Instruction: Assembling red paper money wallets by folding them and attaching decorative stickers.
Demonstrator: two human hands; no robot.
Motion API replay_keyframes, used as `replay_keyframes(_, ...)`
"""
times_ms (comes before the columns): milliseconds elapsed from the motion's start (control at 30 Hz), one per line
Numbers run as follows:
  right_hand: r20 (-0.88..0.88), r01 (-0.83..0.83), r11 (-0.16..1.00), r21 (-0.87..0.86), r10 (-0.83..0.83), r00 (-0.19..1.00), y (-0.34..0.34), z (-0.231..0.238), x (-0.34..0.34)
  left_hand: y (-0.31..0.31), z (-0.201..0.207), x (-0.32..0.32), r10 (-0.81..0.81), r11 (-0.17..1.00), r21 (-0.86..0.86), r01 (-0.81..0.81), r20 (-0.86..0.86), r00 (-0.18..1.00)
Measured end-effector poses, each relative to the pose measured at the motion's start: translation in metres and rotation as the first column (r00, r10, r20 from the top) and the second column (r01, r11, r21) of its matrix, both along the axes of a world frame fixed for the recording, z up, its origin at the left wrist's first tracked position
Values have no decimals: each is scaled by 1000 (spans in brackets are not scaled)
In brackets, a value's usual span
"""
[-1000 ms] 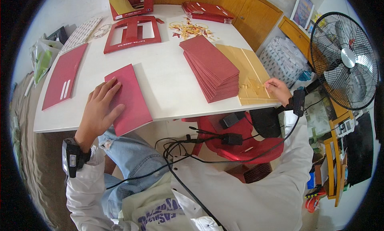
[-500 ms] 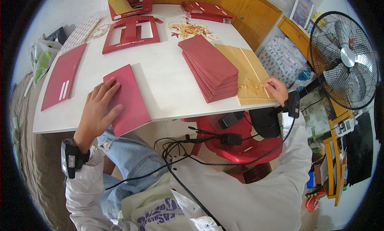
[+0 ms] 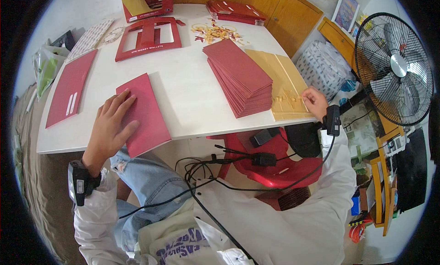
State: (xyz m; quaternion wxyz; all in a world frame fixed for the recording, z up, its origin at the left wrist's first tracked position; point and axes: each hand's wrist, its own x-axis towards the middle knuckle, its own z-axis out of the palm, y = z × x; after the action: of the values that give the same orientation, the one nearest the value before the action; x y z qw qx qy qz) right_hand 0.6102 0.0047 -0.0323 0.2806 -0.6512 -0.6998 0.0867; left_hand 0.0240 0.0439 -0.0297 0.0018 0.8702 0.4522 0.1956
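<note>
My left hand (image 3: 113, 120) lies with its fingers spread on a red money envelope (image 3: 149, 123), which sticks out a little past the table's near edge. At the table's right side my right hand (image 3: 315, 102) is closed, fingertips bent together over the edge of a gold sheet (image 3: 279, 72). Small raised or cut pieces show on that sheet beside the fingertips. Whatever the fingertips may pinch is too small to make out. Left of the gold sheet leans a fanned stack of red envelopes (image 3: 240, 77).
Another red envelope (image 3: 72, 88) lies at the left. Farther back are a red cardboard frame (image 3: 149, 53), loose gold and red cut-outs (image 3: 215, 33) and a packed red stack (image 3: 236, 12). A fan (image 3: 398, 65) stands right; cables (image 3: 201, 180) cross my lap near a red chair (image 3: 275, 168).
My right hand's fingers have curled slightly more at the gold sheet's edge. My left hand stays on the red envelope; the whole view has shifted very slightly.
</note>
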Motion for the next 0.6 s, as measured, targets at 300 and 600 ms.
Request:
replay_keyframes(300, 122, -87, 993, 80, 77, 990, -3, 9, -15, -1, 1, 0, -3, 1000, -10, 3, 10, 1000)
replay_keyframes(600, 120, -92, 992, 91, 81, 990, -4, 11, -21, 0, 1, 1, -4, 1000, -11, 4, 15, 1000)
